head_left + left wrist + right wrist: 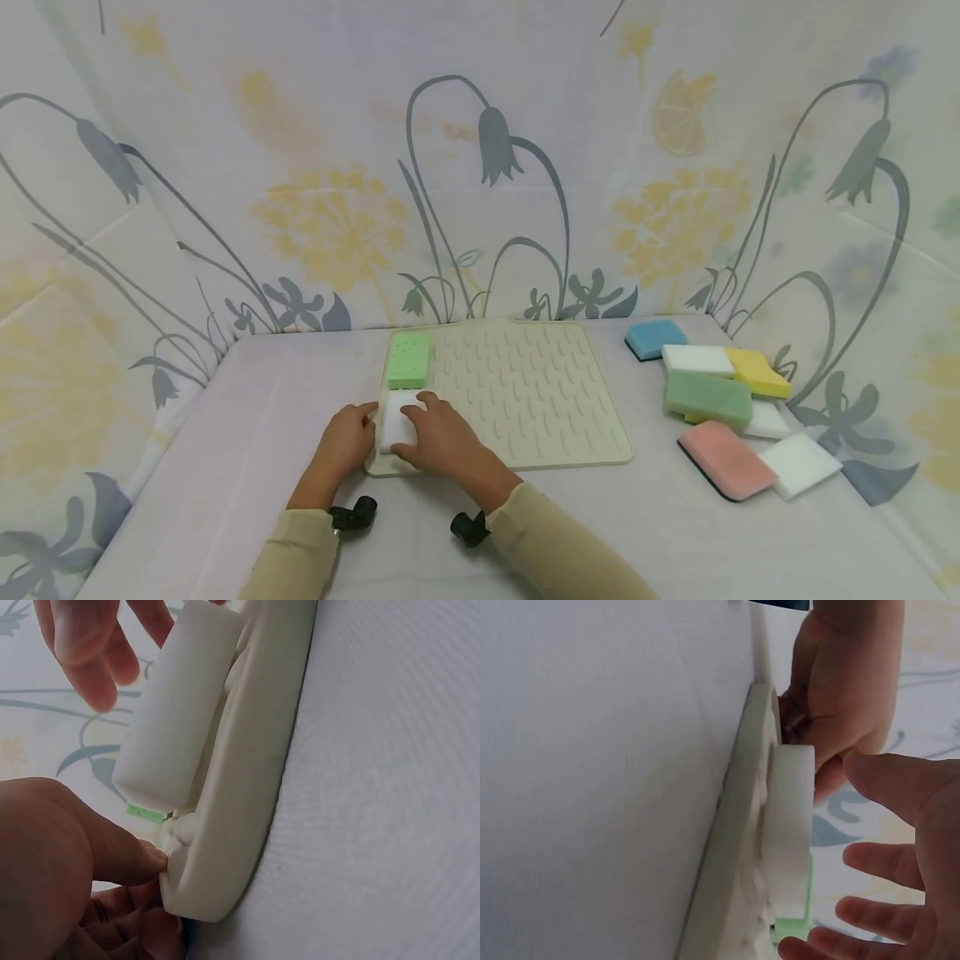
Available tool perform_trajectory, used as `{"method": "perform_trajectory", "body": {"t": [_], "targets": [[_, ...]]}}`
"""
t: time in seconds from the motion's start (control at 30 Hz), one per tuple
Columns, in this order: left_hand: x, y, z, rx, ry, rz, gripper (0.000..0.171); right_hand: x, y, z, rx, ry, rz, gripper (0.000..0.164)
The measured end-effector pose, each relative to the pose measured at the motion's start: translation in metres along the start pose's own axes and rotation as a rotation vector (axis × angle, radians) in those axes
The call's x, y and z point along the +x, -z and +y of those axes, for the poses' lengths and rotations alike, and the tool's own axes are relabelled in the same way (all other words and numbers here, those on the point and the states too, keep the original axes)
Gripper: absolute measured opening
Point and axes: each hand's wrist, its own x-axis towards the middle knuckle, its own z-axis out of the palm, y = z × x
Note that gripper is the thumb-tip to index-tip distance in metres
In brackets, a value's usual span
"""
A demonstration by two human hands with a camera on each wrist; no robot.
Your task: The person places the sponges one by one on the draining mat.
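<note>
A white sponge (399,421) lies on the left front part of a beige drying mat (525,396) with raised ridges. Just behind it on the mat is a light green sponge (408,360). My left hand (347,437) is at the mat's left edge, its thumb and curled fingers pinching the rim near the corner in the left wrist view. Over the white sponge's right side hovers my right hand (447,437). Its fingers (885,862) are spread and relaxed, apart from the sponge in the right wrist view.
At the right of the table lies a loose pile of sponges: blue (656,338), yellow (759,372), green (708,398), pink (727,460) and several white ones (801,465). A floral cloth (480,208) hangs behind the table.
</note>
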Motion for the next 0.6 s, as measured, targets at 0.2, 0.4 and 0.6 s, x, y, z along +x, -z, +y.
{"method": "perform_trajectory", "body": {"t": [0.2, 0.4, 0.6], "targets": [[0.0, -0.001, -0.003, 0.0, 0.013, 0.002, 0.04, -0.003, 0.01, 0.012, 0.007, 0.053, -0.011, 0.056], [0.001, -0.003, -0.003, 0.003, 0.018, 0.003, 0.041, -0.006, 0.023, 0.03, 0.051, 0.094, -0.018, 0.053], [0.001, -0.004, -0.001, 0.014, 0.018, -0.004, 0.041, -0.012, 0.04, 0.051, 0.089, 0.066, -0.031, 0.05]]}}
